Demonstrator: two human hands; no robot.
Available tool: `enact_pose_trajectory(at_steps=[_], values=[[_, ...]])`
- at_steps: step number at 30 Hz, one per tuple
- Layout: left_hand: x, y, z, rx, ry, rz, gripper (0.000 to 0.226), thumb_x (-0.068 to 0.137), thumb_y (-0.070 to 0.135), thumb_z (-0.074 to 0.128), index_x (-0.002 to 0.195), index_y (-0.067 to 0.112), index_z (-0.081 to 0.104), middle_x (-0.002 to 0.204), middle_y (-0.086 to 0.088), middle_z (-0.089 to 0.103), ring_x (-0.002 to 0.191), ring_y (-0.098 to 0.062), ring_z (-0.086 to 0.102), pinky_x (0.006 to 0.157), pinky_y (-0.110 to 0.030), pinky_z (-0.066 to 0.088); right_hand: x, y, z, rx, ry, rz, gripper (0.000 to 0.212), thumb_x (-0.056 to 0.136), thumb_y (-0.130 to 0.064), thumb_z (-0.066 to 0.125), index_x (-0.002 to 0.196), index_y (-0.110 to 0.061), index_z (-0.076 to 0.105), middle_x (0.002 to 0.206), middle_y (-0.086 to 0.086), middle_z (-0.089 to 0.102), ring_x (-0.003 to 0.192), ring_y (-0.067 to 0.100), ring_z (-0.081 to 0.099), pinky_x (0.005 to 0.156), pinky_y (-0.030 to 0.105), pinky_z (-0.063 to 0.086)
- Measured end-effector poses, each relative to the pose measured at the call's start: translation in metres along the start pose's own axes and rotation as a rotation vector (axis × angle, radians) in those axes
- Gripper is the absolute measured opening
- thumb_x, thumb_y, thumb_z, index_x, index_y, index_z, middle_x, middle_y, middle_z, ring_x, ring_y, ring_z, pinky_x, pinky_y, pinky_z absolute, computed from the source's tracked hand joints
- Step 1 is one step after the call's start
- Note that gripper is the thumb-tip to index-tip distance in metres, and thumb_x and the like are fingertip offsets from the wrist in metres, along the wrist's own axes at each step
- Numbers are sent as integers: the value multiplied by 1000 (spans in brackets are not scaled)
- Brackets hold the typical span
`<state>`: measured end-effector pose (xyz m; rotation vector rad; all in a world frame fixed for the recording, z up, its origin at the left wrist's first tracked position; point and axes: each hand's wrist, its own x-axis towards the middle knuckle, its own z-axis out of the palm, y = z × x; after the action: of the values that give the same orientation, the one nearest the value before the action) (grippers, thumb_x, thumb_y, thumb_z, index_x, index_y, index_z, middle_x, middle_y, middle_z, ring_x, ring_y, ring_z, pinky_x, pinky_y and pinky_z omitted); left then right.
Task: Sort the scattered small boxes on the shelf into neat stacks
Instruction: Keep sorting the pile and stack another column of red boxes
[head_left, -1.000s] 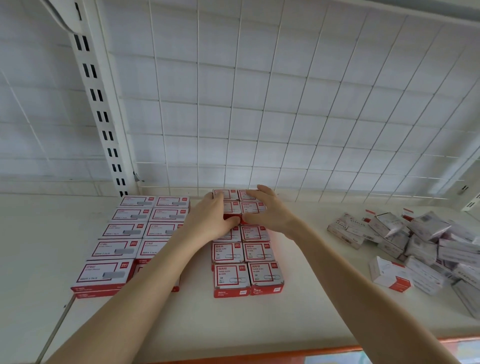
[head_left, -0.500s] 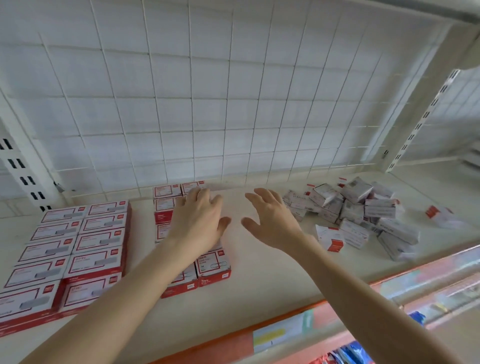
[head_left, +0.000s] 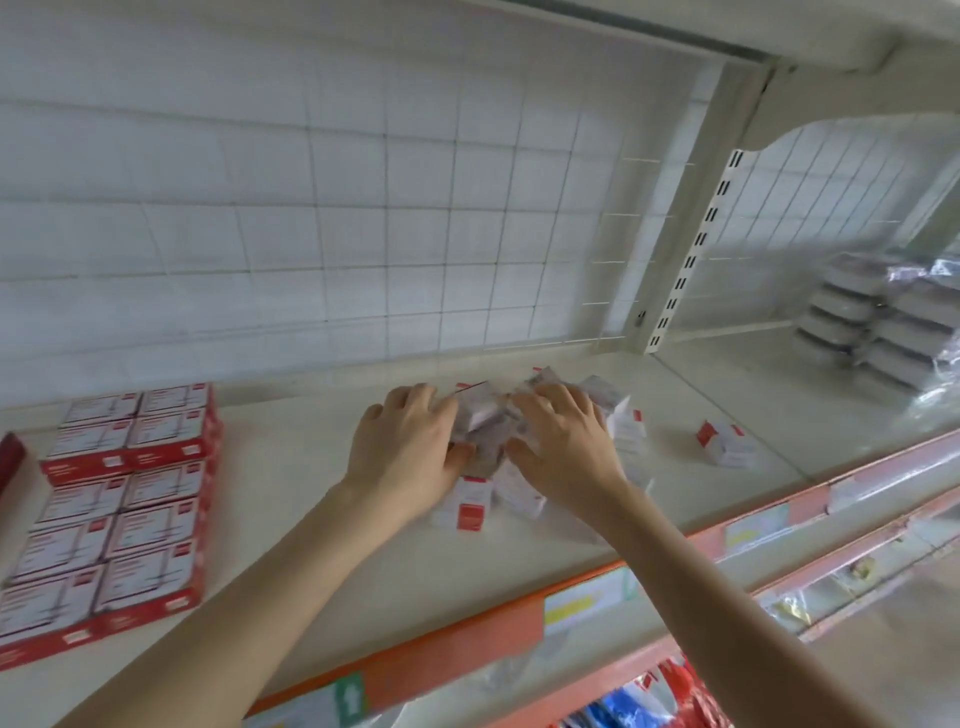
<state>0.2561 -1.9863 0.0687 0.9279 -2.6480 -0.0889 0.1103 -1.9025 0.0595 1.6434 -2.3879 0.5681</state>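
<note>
Now both hands lie on the heap of small boxes in the middle of the shelf. The left hand is on its left flank and the right hand on its right, close together with a few cartons showing between them. Fingers are spread over the pile, but the frame is smeared by motion and I cannot tell whether either hand has closed round a box or is only pressing down. One stray box sits apart to the right, and the neat stacks of red-and-white boxes stand well off at the shelf's left end.

The heap is jumbled, with boxes tilted every way, so I judge that squeezing it from both sides could pop a carton upward or forward. The front box stands nearest the orange price rail, and a sweep toward the person might push it over the edge. Lifting too many at once would likely spill some, since the cartons look light and smooth. A careless carry leftward could knock the finished stacks out of line, and the stray box is easily forgotten
</note>
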Motion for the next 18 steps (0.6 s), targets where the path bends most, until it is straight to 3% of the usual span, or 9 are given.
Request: enact_pose_trajectory(at_steps=[5, 8, 10, 14, 18], values=[[25, 52, 20, -55, 38, -23, 47, 86, 32, 55, 128, 12, 50, 129, -8, 48, 122, -30, 41, 92, -38, 41, -1, 59, -2, -6, -58, 12, 49, 79, -26, 58, 127, -25, 49, 133, 3, 46, 124, 28, 39, 94, 38, 37], [39, 77, 30, -58, 31, -52, 48, 89, 31, 50, 134, 15, 43, 136, -5, 41, 128, -26, 35, 96, -35, 37, -2, 71, 3, 92, 0, -78, 39, 73, -20, 63, 112, -17, 62, 114, 7, 61, 108, 33, 53, 74, 44, 53], [46, 89, 36, -63, 37, -65, 49, 89, 29, 49, 136, 18, 40, 138, -4, 39, 128, -25, 34, 96, -34, 36, -1, 79, 7, 135, 52, -131, 30, 68, -19, 62, 96, -13, 69, 99, 8, 66, 93, 36, 60, 59, 44, 55], [51, 104, 47, -69, 46, -89, 48, 90, 29, 47, 137, 23, 38, 139, -1, 36, 129, -23, 32, 95, -34, 38, 0, 97, 7, 136, 26, -169, 25, 79, -13, 63, 104, -14, 67, 110, 8, 60, 106, 33, 50, 65, 44, 53], [53, 114, 56, -32, 22, -118, 52, 90, 30, 47, 140, 24, 34, 142, -1, 31, 132, -24, 27, 98, -35, 38, 0, 115, 8, 161, 83, -190, 29, 67, 0, 67, 94, -11, 68, 106, 13, 62, 97, 40, 56, 56, 47, 53]])
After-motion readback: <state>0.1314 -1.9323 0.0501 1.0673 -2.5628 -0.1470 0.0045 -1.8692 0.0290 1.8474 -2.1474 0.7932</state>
